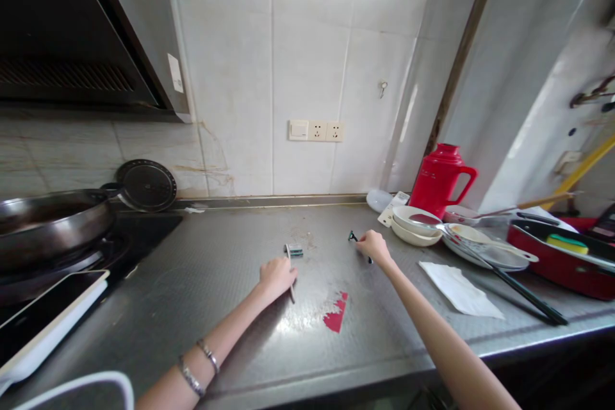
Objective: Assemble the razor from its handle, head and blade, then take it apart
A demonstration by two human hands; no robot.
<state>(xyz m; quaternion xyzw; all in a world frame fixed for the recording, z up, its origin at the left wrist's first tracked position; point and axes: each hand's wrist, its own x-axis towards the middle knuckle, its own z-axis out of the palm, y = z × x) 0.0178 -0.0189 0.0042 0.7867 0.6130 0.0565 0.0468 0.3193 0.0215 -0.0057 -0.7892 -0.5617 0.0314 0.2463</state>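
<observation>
On the metal counter (pixel 225 327), my left hand (pixel 278 278) is closed round a thin pale stick (pixel 292 293) that points away from me. At the stick's far end lies a small dark rectangular piece (pixel 295 250) with greenish edges; I cannot tell whether the two are joined. My right hand (pixel 373 246) grips a dark razor (pixel 352 237) by its handle, its head sticking out to the left and the handle's end showing below the fingers. Between my forearms a torn red scrap (pixel 336 314) lies flat on the metal.
At left stand a steel pan (pixel 57 218) on the stove and a white-edged tablet-like device (pixel 52 314). To the right are a white tissue (pixel 459 288), stacked bowls (pixel 416 230), a red thermos jug (pixel 439 182) and a red pot (pixel 552 256) with a sponge (pixel 567 243).
</observation>
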